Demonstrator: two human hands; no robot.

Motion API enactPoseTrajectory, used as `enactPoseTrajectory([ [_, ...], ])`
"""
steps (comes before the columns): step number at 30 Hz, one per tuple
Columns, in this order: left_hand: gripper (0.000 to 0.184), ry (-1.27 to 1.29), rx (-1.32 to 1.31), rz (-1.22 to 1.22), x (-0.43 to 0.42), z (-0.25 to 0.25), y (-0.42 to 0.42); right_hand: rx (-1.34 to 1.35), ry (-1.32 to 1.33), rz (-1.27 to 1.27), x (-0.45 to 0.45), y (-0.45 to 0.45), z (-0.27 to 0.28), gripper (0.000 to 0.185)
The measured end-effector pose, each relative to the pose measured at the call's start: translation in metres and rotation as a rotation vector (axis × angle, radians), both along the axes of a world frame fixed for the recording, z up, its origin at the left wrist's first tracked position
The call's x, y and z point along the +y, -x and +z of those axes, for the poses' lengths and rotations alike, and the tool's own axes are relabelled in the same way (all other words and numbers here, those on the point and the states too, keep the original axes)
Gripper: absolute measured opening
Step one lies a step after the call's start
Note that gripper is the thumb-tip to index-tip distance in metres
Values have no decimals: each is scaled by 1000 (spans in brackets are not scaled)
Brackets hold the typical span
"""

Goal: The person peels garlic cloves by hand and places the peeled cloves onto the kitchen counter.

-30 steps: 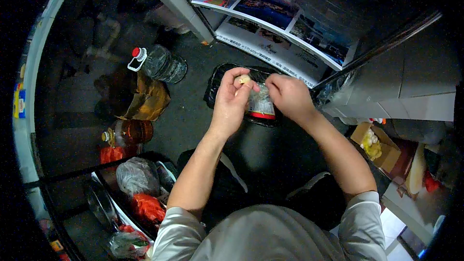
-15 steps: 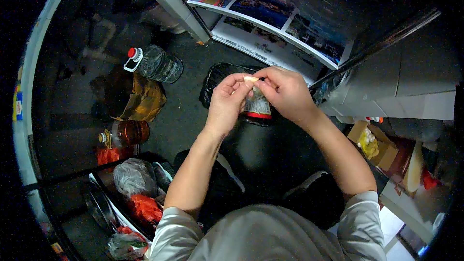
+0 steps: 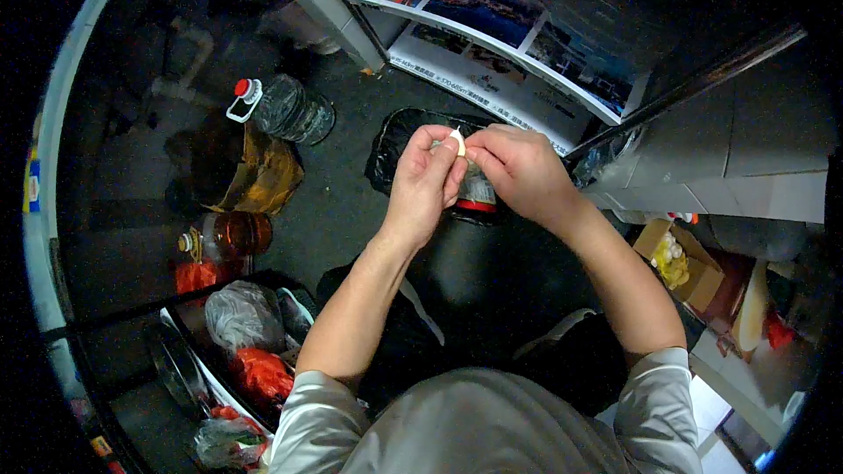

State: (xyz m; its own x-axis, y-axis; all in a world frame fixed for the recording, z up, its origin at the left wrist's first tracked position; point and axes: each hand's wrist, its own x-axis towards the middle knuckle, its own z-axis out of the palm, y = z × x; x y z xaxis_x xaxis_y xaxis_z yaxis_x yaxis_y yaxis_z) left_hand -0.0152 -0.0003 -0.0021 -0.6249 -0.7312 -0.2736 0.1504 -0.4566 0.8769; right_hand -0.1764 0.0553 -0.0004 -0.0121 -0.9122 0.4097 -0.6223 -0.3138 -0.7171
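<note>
Btwn our L hand (image 3: pixel 428 177) and R hand (image 3: pixel 524 168), pale clove-like pc (image 3: pixel 457 142), pinched by L; R fingertips touching it, grip unclear.

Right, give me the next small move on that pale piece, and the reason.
I'd probably pinch the pale piece by its lower edge with the right hand and pull lightly: the left hand grips it, the right fingertips are at that edge, and both hands appear over the black plastic.
</note>
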Motion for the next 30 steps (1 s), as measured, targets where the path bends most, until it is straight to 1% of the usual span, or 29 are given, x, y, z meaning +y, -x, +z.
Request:
enactPoseTrajectory([
  [1, 11, -3, -44, 15, 0, 2, 1, 119, 90, 15, -1, 0, -1, 11],
  [2, 11, -7, -89, 29, 1, 3, 1, 119, 89, 16, 0, -1, -1, 11],
  [4, 11, -35, -74, 39, 2, 2, 2, 264, 73, -32, 2, -4, -1, 8],
  [11, 8, -119, -22, 55, 1, -1, 2, 333, 102, -52, 3, -6, -10, 8],
  [14, 9, -119, -13, 50, 0, -2, 1, 299, 98, -63, 3, -9, -11, 8],
  [16, 10, -125, -19, 48, 2, 0, 2, 167, 107, -116, 3, -11, -10, 9],
  [17, 10, -130, -26, 47, 2, 1, 3, 167, 108, -116, 2, -12, -11, 9],
  [19, 12, -124, -36, 56, 1, 2, 3, 52, 96, -148, 1, -14, -14, 10],
  [20, 13, -119, -47, 66, 1, 2, 2, 52, 96, -148, 1, -15, -15, 10],
  [22, 13, -107, -49, 69, 1, 1, 2, -34, 140, -141, -1, -15, -15, 9],
  [26, 15, -97, -51, 57, 3, 3, 2, 19, 95, -153, 2, -11, -7, 9],
  [28, 15, -98, -37, 62, 5, 4, 3, -38, 106, -243, 2, -14, -5, 8],
  [30, 15, -98, -21, 70, 5, 4, 2, -32, 106, -284, 2, -11, -6, 8],
])
